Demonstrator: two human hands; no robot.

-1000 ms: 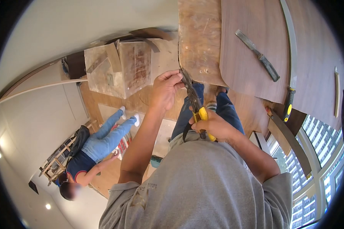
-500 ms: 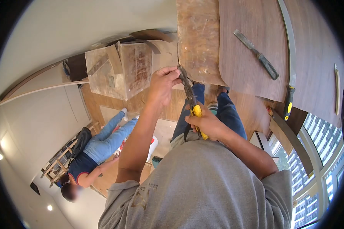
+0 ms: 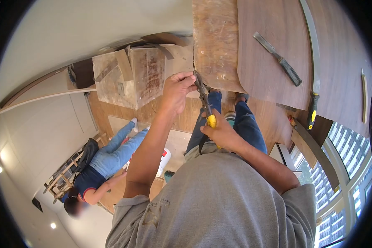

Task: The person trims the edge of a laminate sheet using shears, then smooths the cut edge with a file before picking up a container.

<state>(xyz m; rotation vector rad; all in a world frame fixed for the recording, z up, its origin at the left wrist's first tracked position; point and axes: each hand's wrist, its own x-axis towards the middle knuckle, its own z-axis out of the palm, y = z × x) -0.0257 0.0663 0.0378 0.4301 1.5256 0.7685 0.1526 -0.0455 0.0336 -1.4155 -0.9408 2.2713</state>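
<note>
My right hand (image 3: 222, 131) is wrapped around the yellow handles of a pair of tin snips (image 3: 203, 96), held in front of my waist with the dark jaws pointing away from me. At the tip of the jaws, the thumb and fingers of my left hand (image 3: 178, 89) are pinched together. What they pinch is too small to make out. Just beyond the jaws is the edge of a worn, stained wooden board (image 3: 215, 45).
On the brown wood-grain sheet (image 3: 268, 78) lie a chisel (image 3: 279, 60) and a long handsaw (image 3: 314, 66). Another saw (image 3: 316, 149) leans near the window. A stained wooden box (image 3: 149, 76) stands on the floor. A person (image 3: 99, 165) in jeans bends down at the left.
My right hand has squeezed the yellow handles of the tin snips closer together, and the jaws look more closed. My left hand stays at the tip.
</note>
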